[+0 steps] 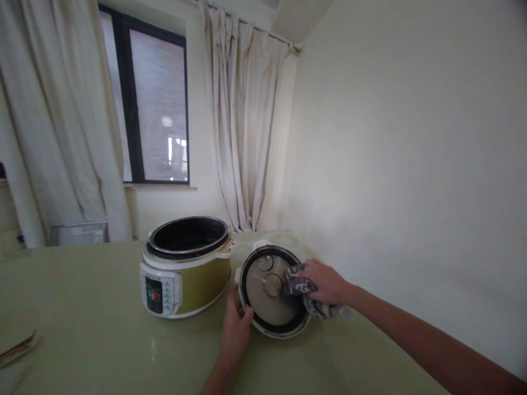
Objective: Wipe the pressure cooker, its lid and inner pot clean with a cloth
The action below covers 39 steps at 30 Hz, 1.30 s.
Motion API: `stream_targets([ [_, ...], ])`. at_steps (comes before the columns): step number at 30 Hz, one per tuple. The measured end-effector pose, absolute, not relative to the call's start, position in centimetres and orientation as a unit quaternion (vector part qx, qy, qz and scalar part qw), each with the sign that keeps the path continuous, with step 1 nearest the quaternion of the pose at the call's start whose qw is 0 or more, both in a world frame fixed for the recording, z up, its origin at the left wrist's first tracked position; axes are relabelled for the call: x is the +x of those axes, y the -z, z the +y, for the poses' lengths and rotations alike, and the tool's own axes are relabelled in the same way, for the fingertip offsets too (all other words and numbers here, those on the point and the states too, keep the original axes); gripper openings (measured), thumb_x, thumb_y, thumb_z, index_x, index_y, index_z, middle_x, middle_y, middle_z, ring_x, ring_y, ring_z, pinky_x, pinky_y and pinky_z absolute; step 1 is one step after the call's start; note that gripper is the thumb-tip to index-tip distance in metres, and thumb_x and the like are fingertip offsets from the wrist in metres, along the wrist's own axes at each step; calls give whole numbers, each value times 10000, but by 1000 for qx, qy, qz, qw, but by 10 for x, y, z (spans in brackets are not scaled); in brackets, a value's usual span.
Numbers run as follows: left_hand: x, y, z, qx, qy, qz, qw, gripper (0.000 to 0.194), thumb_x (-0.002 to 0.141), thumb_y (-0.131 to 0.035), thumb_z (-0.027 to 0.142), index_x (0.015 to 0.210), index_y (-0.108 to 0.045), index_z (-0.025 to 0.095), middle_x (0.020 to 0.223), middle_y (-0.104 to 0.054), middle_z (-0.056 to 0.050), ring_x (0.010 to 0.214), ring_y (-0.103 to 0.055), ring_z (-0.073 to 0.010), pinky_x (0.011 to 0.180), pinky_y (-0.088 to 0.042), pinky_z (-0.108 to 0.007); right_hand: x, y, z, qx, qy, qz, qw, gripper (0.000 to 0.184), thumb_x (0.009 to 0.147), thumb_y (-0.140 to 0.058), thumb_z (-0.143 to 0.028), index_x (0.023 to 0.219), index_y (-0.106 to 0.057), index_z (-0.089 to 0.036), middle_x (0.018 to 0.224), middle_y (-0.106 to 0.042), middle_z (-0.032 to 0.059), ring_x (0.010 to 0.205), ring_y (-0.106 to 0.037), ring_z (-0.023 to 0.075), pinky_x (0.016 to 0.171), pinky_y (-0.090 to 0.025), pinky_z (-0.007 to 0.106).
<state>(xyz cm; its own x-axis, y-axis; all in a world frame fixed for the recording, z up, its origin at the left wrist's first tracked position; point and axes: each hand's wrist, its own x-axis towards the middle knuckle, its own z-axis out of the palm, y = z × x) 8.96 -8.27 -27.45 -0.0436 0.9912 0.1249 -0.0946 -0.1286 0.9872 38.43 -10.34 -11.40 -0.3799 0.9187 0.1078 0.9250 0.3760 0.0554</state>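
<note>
The round pressure cooker lid lies with its metal inner side facing up, a dark ring around its edge. My left hand grips the lid's left rim, thumb over the edge. Bunched in my right hand is a grey patterned cloth, pressed to the right part of the lid's inner face. Left of the lid stands the white and green electric pressure cooker, uncovered, showing a dark pot inside and a control panel on its front.
Both cooker and lid are on a glossy pale green table. A thin brown object lies at the left edge. Behind are curtains and a window; a bare wall rises at the right.
</note>
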Motion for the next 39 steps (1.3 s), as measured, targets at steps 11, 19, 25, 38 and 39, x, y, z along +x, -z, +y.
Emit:
stream_targets([
  [11,90,280,-79,531,-570,436,451,770,849,-610,432,1528,-474,94,1560,-556,-188,1458,-521,-301,1235,-368,-418,265,167,-103,-502,-58,-850,149,504,777,-706,-329,1276,-684,-267,1240,-659,78,1105,-628,262,985,-491,363],
  [19,87,283,-81,544,-572,434,435,698,874,-598,367,1523,-491,130,1601,-517,-162,1497,-470,-298,1256,-332,-433,264,168,-102,-493,-6,-864,97,545,807,-735,-389,1343,-658,-330,1298,-597,89,1218,-551,314,997,-494,432],
  [25,93,278,-82,525,-588,433,437,720,842,-641,347,1520,-500,149,1559,-566,-152,1428,-547,-288,1200,-409,-403,327,159,-115,-506,94,-856,-54,546,744,-793,-226,1272,-697,-326,1285,-604,115,1202,-563,357,1000,-469,527],
  [38,94,279,-83,517,-597,421,447,754,837,-643,393,1523,-514,109,1554,-567,-174,1407,-561,-316,1178,-434,-414,295,90,-52,-499,214,-839,-29,270,873,-681,-86,1091,-751,-230,1252,-675,130,1148,-577,349,942,-459,469],
  [39,94,280,-82,517,-600,417,446,746,834,-650,403,1515,-530,125,1559,-565,-165,1418,-551,-316,1180,-431,-410,286,84,-48,-499,227,-836,-23,307,862,-692,-95,1137,-731,-227,1271,-665,133,1156,-568,346,951,-456,464],
])
